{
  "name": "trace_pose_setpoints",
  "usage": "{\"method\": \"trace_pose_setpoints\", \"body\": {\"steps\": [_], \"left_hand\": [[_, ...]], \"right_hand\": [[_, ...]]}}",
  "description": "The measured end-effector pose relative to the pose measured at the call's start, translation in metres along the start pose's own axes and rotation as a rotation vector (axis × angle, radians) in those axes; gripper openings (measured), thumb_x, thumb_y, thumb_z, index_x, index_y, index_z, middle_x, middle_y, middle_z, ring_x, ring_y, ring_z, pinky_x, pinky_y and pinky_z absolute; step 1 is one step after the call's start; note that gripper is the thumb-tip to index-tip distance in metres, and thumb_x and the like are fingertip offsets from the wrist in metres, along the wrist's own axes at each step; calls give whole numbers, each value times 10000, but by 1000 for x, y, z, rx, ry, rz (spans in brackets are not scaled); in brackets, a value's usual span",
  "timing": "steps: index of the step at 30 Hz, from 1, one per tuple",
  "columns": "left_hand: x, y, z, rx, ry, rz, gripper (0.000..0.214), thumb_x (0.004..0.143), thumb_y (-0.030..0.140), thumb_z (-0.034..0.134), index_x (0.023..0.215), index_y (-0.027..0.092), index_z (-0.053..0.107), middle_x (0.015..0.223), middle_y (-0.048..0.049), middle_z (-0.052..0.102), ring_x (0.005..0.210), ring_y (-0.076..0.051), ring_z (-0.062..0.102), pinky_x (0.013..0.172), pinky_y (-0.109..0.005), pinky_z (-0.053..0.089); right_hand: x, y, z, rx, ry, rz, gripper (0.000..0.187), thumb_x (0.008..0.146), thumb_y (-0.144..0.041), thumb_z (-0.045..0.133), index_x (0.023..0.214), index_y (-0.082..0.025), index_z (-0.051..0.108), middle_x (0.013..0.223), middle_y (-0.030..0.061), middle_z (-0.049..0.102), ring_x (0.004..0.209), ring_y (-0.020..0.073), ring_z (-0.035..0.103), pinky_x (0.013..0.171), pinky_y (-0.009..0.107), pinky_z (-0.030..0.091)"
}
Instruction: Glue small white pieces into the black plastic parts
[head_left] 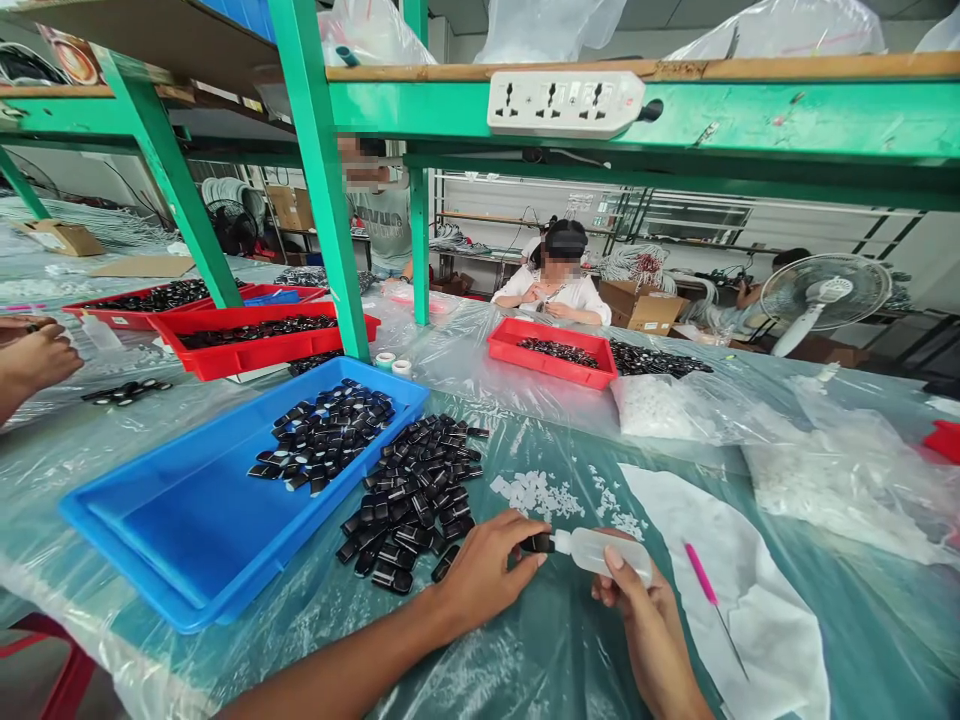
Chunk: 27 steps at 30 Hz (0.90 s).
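My left hand pinches a small black plastic piece between thumb and fingers. In my right hand lies a translucent white squeeze bottle, its tip pointing left and meeting the black piece. Whether the tip touches or only overlaps it, I cannot tell. Left of my left hand spreads a heap of similar black pieces. Small white bits are scattered just beyond both hands. To the right, a pink-handled pick with a thin metal shaft rests on a white cloth.
A blue tray partly filled with black pieces stands at left. Red trays sit farther back. Plastic bags of white bits lie at right. A green shelf frame rises ahead. Another person's hand is at far left; a person sits opposite.
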<state>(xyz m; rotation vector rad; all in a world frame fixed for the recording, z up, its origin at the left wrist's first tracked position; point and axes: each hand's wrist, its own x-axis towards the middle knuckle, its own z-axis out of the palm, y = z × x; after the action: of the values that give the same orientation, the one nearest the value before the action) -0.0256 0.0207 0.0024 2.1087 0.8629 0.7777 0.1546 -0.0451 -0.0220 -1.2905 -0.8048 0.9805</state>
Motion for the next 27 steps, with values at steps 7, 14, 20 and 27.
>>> {"method": "trace_pose_setpoints", "body": {"steps": [7, 14, 20, 27], "left_hand": [[1, -1, 0, 30, -10, 21, 279, 850, 194, 505, 1097, 230, 628, 910, -31, 614, 789, -150, 550, 587, -202, 400], [1, -1, 0, -5, -12, 10, 251, 859, 221, 497, 1073, 227, 630, 929, -39, 611, 791, -155, 557, 585, -207, 407], [2, -1, 1, 18, 12, -6, 198, 841, 212, 533, 1007, 225, 640, 924, -10, 630, 770, -140, 565, 591, -201, 403], [2, -3, 3, 7, 28, -40, 121, 824, 232, 569, 927, 202, 624, 871, 0, 649, 756, -140, 580, 583, -189, 398]], "right_hand": [[-3, -7, -3, -236, 43, -75, 477, 746, -545, 619, 1065, -198, 544, 779, 0, 575, 644, 136, 467, 631, 256, 405], [-8, -17, 0, -307, 67, -100, 504, 700, -567, 638, 1023, -185, 574, 887, 54, 608, 735, 183, 529, 666, 270, 454], [-11, -17, 0, -374, 58, -203, 422, 683, -510, 674, 947, -190, 593, 913, 64, 618, 812, 205, 564, 633, 234, 471], [-11, -16, -3, -401, 38, -251, 384, 707, -479, 665, 953, -193, 592, 892, 55, 629, 787, 189, 575, 629, 224, 475]]}}
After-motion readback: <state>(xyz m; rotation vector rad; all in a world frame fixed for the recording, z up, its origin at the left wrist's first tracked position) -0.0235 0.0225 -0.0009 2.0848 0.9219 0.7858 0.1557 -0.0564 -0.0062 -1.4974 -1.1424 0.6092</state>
